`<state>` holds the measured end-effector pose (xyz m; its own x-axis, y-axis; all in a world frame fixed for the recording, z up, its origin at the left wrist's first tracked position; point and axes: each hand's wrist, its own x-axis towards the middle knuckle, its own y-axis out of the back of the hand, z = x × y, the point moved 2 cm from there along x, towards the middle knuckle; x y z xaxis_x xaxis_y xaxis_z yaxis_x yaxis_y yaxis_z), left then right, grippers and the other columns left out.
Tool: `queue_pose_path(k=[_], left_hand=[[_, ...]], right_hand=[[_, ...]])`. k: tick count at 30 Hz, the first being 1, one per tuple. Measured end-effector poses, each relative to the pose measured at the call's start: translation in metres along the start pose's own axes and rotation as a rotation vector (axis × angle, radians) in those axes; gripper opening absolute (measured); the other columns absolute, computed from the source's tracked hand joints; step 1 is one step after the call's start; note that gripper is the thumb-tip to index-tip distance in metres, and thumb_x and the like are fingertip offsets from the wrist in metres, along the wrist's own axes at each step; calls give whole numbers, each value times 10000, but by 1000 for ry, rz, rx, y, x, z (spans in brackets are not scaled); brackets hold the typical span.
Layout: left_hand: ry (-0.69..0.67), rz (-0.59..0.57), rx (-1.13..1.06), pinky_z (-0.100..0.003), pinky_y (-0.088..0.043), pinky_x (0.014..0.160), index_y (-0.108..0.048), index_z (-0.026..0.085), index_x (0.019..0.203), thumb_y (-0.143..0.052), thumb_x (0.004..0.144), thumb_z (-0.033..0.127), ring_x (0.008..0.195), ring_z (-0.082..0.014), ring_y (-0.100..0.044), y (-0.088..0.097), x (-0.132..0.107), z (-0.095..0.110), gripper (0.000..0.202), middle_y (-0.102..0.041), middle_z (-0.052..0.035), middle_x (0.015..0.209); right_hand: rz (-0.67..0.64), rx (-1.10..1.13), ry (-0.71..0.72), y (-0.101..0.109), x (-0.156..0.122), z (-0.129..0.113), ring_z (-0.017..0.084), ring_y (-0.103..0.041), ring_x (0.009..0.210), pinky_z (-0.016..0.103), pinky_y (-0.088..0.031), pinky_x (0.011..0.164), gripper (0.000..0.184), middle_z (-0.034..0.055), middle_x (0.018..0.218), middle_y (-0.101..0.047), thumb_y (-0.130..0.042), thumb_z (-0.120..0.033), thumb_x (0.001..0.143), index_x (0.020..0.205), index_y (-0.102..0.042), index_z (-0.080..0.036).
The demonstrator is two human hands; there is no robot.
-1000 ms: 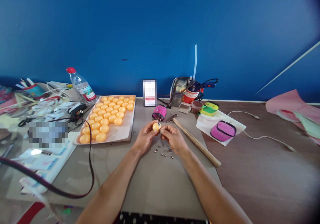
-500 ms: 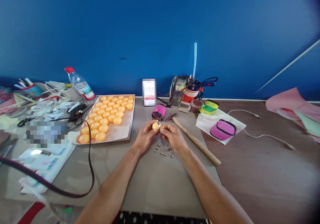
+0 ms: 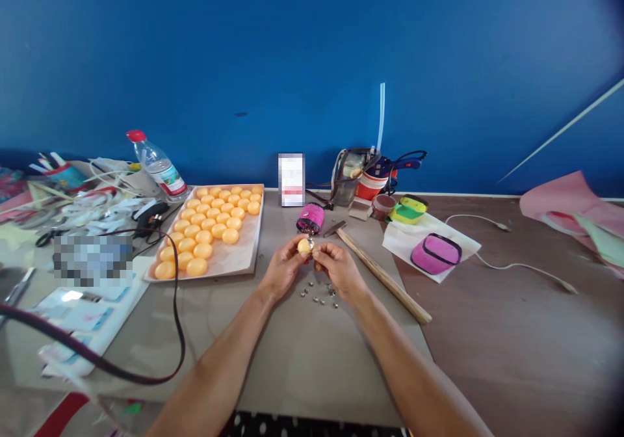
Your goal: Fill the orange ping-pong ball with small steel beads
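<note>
An orange ball (image 3: 304,246), much like a ping-pong ball, is held up over the grey mat between my two hands. My left hand (image 3: 284,264) is closed on its left side. Fingers of my right hand (image 3: 336,266) pinch at the ball's right side, where a shiny silvery patch shows; what it is I cannot make out. Several small silver metal pieces (image 3: 315,299) lie scattered on the mat below. Just beyond the hands sits a magenta pouch (image 3: 311,218) with dark edging, its opening towards me. To the right lies a wooden-handled hammer (image 3: 380,271).
A shallow white box (image 3: 246,255) of several orange balls stands at left, with a leaning water bottle (image 3: 163,173) behind it. A magenta piece with black trim (image 3: 435,253) lies on white paper at right. A dark cable (image 3: 180,320) loops across the left side.
</note>
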<state>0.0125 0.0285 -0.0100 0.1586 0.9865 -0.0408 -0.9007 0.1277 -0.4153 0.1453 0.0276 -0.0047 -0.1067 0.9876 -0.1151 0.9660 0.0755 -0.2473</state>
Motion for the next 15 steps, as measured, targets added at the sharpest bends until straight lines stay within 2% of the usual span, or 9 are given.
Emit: queue_pose_path(k=[8, 15], left_hand=[[-74, 33, 122, -295, -434, 808, -624, 193, 1103, -724, 688, 312, 866, -177, -555, 5, 2, -10, 444, -633, -41, 994], [-65, 40, 205, -283, -428, 814, -623, 198, 1112, -726, 690, 304, 876, -175, -551, 5, 0, -8, 447, -633, -32, 986]], right_hand=[[60, 34, -2, -3, 0, 5, 100, -451, 497, 239, -340, 530, 158, -50, 502, -523, -657, -305, 632, 687, -568, -187], [117, -21, 30, -3, -1, 12, 113, -459, 489, 245, -338, 504, 176, -51, 499, -533, -649, -323, 661, 702, -533, -197]])
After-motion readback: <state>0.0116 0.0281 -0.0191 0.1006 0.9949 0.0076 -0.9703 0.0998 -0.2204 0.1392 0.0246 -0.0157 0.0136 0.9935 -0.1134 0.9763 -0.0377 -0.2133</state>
